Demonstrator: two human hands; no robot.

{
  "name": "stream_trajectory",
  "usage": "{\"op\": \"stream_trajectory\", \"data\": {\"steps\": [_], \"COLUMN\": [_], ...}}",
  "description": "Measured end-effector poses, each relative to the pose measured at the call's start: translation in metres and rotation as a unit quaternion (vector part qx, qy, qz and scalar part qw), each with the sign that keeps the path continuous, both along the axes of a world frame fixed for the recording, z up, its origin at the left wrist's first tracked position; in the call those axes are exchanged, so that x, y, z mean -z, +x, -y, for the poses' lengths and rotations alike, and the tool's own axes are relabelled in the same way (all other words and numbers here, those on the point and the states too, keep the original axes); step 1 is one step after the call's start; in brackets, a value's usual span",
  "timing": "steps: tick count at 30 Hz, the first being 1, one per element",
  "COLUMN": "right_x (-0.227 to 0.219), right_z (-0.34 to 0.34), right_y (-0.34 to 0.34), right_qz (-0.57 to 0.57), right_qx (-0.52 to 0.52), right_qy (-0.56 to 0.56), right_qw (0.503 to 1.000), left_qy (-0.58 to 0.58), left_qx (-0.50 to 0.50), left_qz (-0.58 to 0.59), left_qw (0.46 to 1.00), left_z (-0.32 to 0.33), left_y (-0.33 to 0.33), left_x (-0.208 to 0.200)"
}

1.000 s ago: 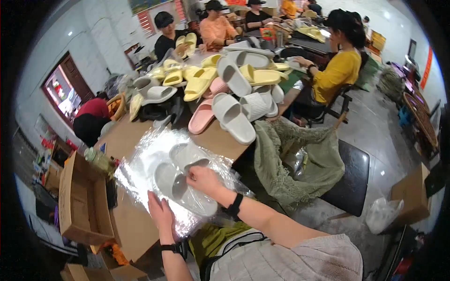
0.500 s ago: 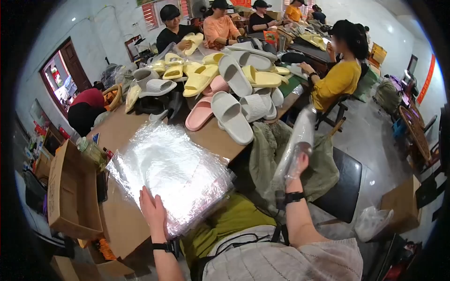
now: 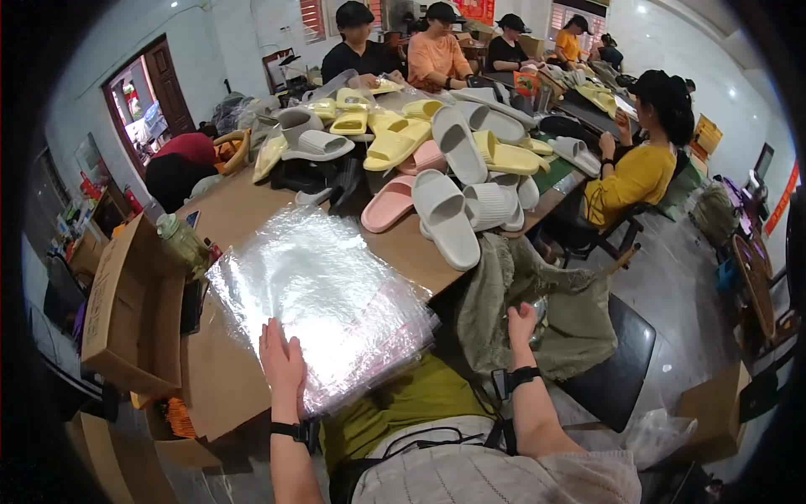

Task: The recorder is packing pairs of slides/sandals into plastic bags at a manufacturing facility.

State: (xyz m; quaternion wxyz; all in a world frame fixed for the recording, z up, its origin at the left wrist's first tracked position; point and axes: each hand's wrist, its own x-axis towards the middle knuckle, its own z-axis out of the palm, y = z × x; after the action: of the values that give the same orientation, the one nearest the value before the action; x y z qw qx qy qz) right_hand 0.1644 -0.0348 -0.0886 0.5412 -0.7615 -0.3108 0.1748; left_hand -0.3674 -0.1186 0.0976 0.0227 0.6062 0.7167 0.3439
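Observation:
My left hand [image 3: 283,361] lies flat, fingers stretched out, on the near left part of a stack of shiny clear plastic bags [image 3: 319,286] at the table's edge. Over the mouth of an olive-green woven sack [image 3: 579,328] is my right hand [image 3: 522,323], its fingers curled. A bit of clear plastic shows beside the right hand, partly inside the sack; whether the fingers grip it is hidden. Beyond the bags rises a pile of slippers: a grey slipper [image 3: 447,220], a pink slipper [image 3: 389,203] and a yellow slipper [image 3: 398,144] among several others.
An open cardboard box [image 3: 138,315] stands left of the table [image 3: 222,382], near a glass jar [image 3: 180,244]. A black stool seat [image 3: 617,361] is under the sack. Several people sit along the table; one in a yellow top [image 3: 630,181] is at the right.
My right hand has moved down to the sack from above it, where it held a long clear-plastic-wrapped item; that item no longer shows in full. My left hand stays on the bags. The view has shifted.

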Motion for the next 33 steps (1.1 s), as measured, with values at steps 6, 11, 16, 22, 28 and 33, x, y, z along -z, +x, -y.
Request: {"op": "stream_trajectory", "data": {"steps": [6,11,16,22,28,33], "right_x": [-0.163,-0.216,-0.220,-0.186,-0.184,-0.163], "right_z": [-0.037,-0.100,-0.156,-0.155,-0.149,-0.155], "right_y": [-0.069,-0.110,-0.149,-0.192,-0.206,-0.191], "right_qz": [0.141,0.214,0.325,0.476,0.546,0.513], "right_qx": [-0.166,-0.298,-0.304,-0.232,-0.236,-0.251], "right_qy": [0.271,0.231,0.028,0.086,0.084,0.078], "right_qw": [0.937,0.901,0.895,0.844,0.800,0.817], "left_qy": [0.021,0.037,0.045,0.063,0.066,-0.016], "left_qx": [-0.008,-0.005,0.000,-0.006,-0.010,-0.002], "left_qz": [-0.005,-0.007,-0.024,-0.026,-0.030,-0.015], "left_qw": [1.000,0.999,0.999,0.998,0.997,1.000], "left_z": [0.006,0.003,0.000,0.001,0.001,0.000], "left_y": [-0.003,-0.007,-0.004,-0.012,-0.011,-0.008], "left_x": [0.000,0.005,0.006,0.018,0.007,0.011]}}
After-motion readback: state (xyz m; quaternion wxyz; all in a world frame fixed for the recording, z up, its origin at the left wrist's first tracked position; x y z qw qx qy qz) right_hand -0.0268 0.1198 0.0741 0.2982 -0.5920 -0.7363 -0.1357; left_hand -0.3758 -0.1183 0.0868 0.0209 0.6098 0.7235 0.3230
